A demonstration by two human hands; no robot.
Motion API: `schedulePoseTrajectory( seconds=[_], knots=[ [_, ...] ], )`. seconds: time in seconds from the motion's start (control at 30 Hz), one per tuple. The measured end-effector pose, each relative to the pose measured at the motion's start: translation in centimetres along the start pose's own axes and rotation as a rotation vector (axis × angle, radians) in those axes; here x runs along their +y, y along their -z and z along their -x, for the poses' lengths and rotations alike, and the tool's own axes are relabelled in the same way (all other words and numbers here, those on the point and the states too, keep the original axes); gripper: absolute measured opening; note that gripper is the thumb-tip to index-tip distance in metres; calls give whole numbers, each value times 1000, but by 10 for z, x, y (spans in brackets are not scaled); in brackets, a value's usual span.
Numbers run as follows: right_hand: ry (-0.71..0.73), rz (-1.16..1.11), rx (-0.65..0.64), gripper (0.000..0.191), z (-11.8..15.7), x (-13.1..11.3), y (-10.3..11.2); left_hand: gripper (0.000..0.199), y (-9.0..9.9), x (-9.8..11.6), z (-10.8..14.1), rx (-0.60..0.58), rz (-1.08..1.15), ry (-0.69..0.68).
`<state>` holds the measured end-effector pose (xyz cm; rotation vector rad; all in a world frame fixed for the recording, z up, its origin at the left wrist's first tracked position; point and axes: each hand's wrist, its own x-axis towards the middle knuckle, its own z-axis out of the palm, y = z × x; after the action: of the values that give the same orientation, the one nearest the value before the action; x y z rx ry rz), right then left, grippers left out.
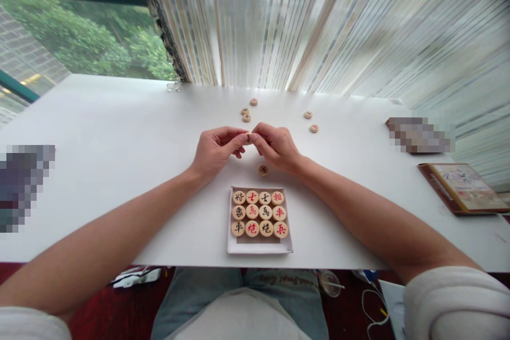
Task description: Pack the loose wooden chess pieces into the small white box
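Note:
My left hand (pixel 218 151) and my right hand (pixel 277 144) meet above the middle of the white table. Between their thumbs and fingers they both pinch one round wooden Chinese chess piece (pixel 248 139) with a black character. Just below my right hand lies another chess piece (pixel 263 170) with black writing, touched by neither hand. Nearer to me stands a shallow white box (pixel 261 248). Three rows of chess pieces, with red or black characters face up, fill most of it, such as the red horse piece (pixel 252 211). A strip of the box's floor shows along its near side.
Beyond my hands lie several loose chess pieces, among them a close pair (pixel 246 117) and one red-marked piece (pixel 314 128) to the right. A brown-edged flat box (pixel 464 188) rests at the table's right. Striped string curtains (pixel 255 21) hang along the far edge.

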<state>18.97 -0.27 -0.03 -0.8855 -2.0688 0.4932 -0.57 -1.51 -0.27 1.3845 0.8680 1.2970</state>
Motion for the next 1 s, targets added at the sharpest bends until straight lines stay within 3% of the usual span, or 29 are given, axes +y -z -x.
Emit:
schedulePoseTrajectory(
  seconds=[0.4,0.7,1.0],
  knots=[
    [-10,-32,-57,31,1,-1,2,28,4,-4,3,-5,55,26],
    [10,-1,-38,30,2,0,0,34,0,4,7,35,-29,15],
    [-124,-282,92,42,-3,-4,-11,31,1,8,7,79,-115,-63]
  ],
)
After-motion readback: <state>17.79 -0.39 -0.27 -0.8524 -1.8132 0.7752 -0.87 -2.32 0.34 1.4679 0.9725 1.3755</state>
